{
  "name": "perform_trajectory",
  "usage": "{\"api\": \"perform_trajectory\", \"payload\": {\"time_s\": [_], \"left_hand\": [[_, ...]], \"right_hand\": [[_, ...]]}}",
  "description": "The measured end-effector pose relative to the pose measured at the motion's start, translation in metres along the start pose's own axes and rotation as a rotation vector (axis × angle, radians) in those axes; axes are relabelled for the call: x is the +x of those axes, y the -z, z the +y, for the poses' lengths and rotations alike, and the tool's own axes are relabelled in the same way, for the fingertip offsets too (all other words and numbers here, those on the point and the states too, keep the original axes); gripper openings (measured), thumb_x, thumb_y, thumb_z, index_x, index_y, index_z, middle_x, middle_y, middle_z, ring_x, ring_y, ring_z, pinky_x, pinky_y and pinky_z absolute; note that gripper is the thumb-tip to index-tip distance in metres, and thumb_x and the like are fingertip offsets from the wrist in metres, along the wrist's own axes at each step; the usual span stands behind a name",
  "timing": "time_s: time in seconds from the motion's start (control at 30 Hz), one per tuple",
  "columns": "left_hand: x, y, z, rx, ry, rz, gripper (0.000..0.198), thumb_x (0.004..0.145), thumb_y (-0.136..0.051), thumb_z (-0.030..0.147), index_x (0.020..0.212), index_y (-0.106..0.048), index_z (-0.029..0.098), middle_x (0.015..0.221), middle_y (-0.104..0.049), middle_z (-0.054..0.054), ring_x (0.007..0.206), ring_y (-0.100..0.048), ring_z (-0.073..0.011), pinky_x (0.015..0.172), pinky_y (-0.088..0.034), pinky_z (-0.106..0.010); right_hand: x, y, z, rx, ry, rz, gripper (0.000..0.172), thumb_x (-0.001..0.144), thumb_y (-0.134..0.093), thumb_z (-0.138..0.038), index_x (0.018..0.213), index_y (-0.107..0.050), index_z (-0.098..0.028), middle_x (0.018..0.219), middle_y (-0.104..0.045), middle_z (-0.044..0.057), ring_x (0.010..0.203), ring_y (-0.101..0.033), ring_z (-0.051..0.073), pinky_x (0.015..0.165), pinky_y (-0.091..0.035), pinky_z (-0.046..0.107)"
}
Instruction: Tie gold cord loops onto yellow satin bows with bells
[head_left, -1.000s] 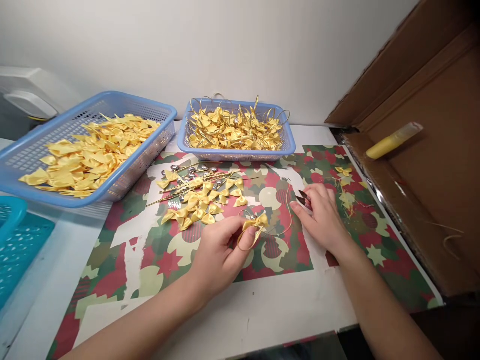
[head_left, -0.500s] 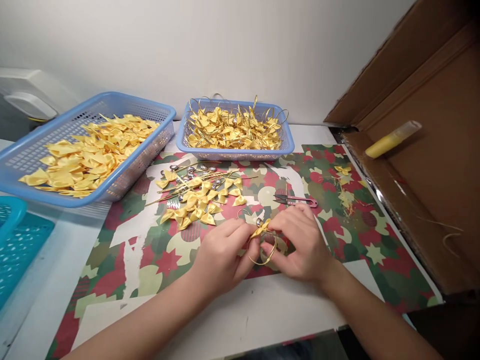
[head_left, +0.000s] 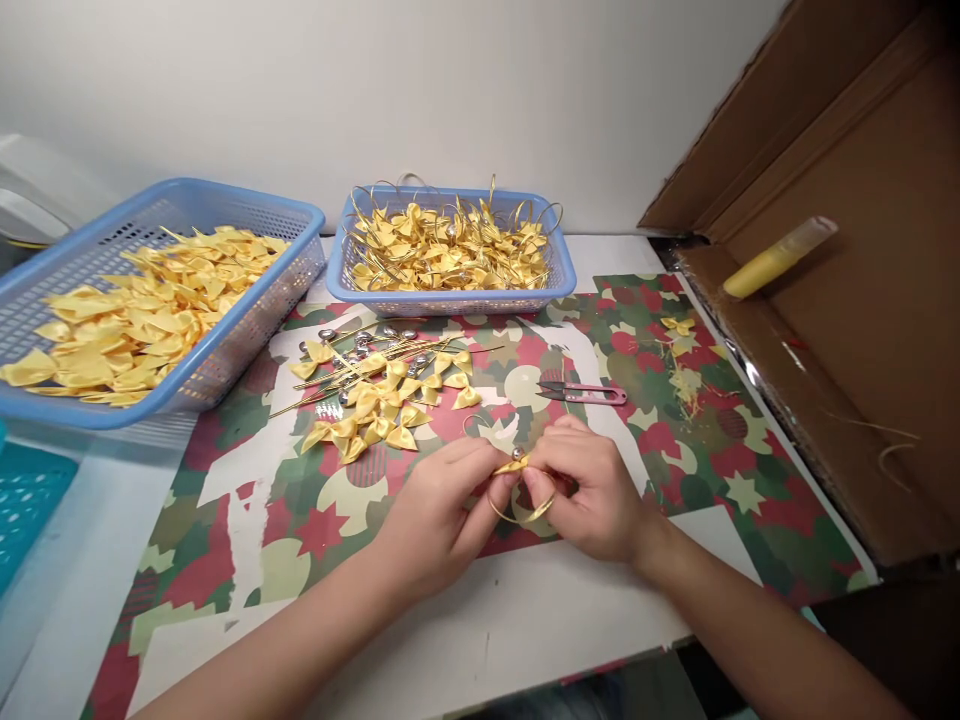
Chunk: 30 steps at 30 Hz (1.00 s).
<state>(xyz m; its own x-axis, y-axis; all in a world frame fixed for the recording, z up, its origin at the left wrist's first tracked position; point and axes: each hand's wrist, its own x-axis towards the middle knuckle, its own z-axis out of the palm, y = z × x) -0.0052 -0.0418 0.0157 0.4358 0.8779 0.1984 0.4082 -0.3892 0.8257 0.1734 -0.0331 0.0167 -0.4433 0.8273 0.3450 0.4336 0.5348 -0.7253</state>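
Between my two hands is a small yellow ribbon bow [head_left: 513,466], pinched from both sides. A silver bell [head_left: 517,453] sits on top of it, and a gold cord [head_left: 529,517] loops down below. My left hand [head_left: 442,500] grips the bow's left side, thumb against fingers. On its right side, my right hand [head_left: 592,487] pinches with thumb and forefinger. The fingers cover most of the bow. Just beyond my hands lie pink-handled thread snips [head_left: 583,393]. Loose yellow bows [head_left: 380,402], gold cords [head_left: 304,402] and silver bells [head_left: 363,341] are heaped to the left.
A blue basket [head_left: 307,232] of plain yellow bows stands at the left. Another blue basket [head_left: 450,296], behind the heap, holds bows with gold cords. A cardboard wall [head_left: 847,330] bounds the right, with a yellow tube [head_left: 776,260] against it. Thread scraps [head_left: 686,385] litter the patterned paper.
My right hand has closed in on the bow, its thumb now pressed near the left one. The bow looks more covered. The whole view has shifted slightly.
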Motion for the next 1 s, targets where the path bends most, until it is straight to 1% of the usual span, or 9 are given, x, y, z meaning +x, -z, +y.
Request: {"api": "perform_trajectory", "payload": {"time_s": [0.07,0.13,0.3,0.4,0.5,0.67,0.87,0.93,1.0], "left_hand": [[0.0001,0.0007,0.0036,-0.223,0.113,-0.046,0.028,0.094,-0.044,0.025,0.069,-0.052,0.017,0.06,-0.046,0.002,0.056,-0.04,-0.0101,0.055,-0.033,-0.022],[0.0,0.0006,0.0064,-0.405,0.214,-0.062,0.031,0.095,-0.043,0.029,0.067,-0.051,0.018,0.06,-0.046,0.002,0.056,-0.04,-0.0098,0.055,-0.034,-0.022],[-0.0011,-0.0001,0.0054,-0.628,0.34,-0.117,0.031,0.093,-0.045,0.033,0.068,-0.052,0.017,0.062,-0.045,0.002,0.057,-0.038,-0.0104,0.054,-0.032,-0.024],[-0.0022,0.0023,0.0021,-0.712,0.406,-0.169,0.026,0.09,-0.042,0.028,0.069,-0.051,0.017,0.063,-0.043,0.001,0.057,-0.035,-0.0111,0.053,-0.029,-0.025],[-0.0025,0.0043,0.0005,-0.785,0.432,-0.181,0.021,0.085,-0.04,0.028,0.071,-0.052,0.017,0.064,-0.039,0.001,0.057,-0.033,-0.0118,0.052,-0.027,-0.027],[-0.0007,0.0034,0.0008,-0.746,0.435,-0.154,0.041,0.09,-0.042,0.047,0.062,-0.044,0.017,0.061,-0.036,0.001,0.055,-0.031,-0.0106,0.049,-0.025,-0.026],[0.001,0.0013,0.0015,-0.675,0.479,-0.114,0.043,0.091,-0.044,0.04,0.056,-0.035,0.018,0.055,-0.031,0.004,0.051,-0.027,-0.0081,0.047,-0.023,-0.023],[0.0013,0.0006,0.0023,-0.653,0.503,-0.082,0.038,0.091,-0.046,0.038,0.059,-0.041,0.018,0.054,-0.033,0.005,0.05,-0.028,-0.0075,0.045,-0.023,-0.021],[0.0013,-0.0001,0.0032,-0.627,0.497,-0.024,0.024,0.09,-0.05,0.035,0.073,-0.051,0.018,0.059,-0.041,0.005,0.051,-0.034,-0.0078,0.046,-0.028,-0.02]], "right_hand": [[-0.0013,-0.0006,-0.0032,0.213,-0.117,0.005,0.026,0.081,-0.047,-0.018,0.056,-0.039,-0.02,0.048,-0.034,-0.006,0.048,-0.032,0.009,0.053,-0.031,0.025],[-0.0022,-0.0014,-0.0055,0.376,-0.208,0.015,0.024,0.078,-0.047,-0.019,0.056,-0.039,-0.02,0.048,-0.038,-0.005,0.047,-0.033,0.009,0.046,-0.029,0.023],[-0.0028,-0.004,-0.0045,0.546,-0.294,0.003,0.022,0.078,-0.047,-0.021,0.057,-0.042,-0.02,0.047,-0.046,-0.004,0.045,-0.041,0.009,0.044,-0.033,0.023],[-0.0027,-0.0049,-0.0023,0.513,-0.313,-0.016,0.024,0.081,-0.047,-0.023,0.058,-0.043,-0.02,0.049,-0.048,-0.003,0.044,-0.042,0.009,0.043,-0.034,0.022],[-0.0025,-0.005,-0.0014,0.417,-0.27,0.01,0.026,0.082,-0.048,-0.024,0.058,-0.044,-0.019,0.05,-0.05,-0.003,0.044,-0.041,0.008,0.043,-0.034,0.021],[-0.0028,-0.006,-0.0004,0.182,-0.152,0.037,0.026,0.082,-0.047,-0.02,0.056,-0.044,-0.02,0.046,-0.046,-0.004,0.047,-0.04,0.009,0.055,-0.04,0.024],[-0.0036,-0.008,0.0005,0.129,-0.079,0.038,0.026,0.082,-0.047,-0.019,0.057,-0.042,-0.02,0.047,-0.04,-0.006,0.047,-0.035,0.009,0.056,-0.038,0.023],[-0.0036,-0.0082,0.0005,0.129,-0.056,0.04,0.027,0.084,-0.046,-0.019,0.057,-0.04,-0.02,0.048,-0.038,-0.006,0.048,-0.033,0.009,0.056,-0.037,0.024],[-0.0038,-0.0085,0.0007,0.107,-0.038,0.046,0.027,0.084,-0.045,-0.019,0.057,-0.038,-0.02,0.049,-0.037,-0.006,0.048,-0.031,0.009,0.056,-0.035,0.024]]}}
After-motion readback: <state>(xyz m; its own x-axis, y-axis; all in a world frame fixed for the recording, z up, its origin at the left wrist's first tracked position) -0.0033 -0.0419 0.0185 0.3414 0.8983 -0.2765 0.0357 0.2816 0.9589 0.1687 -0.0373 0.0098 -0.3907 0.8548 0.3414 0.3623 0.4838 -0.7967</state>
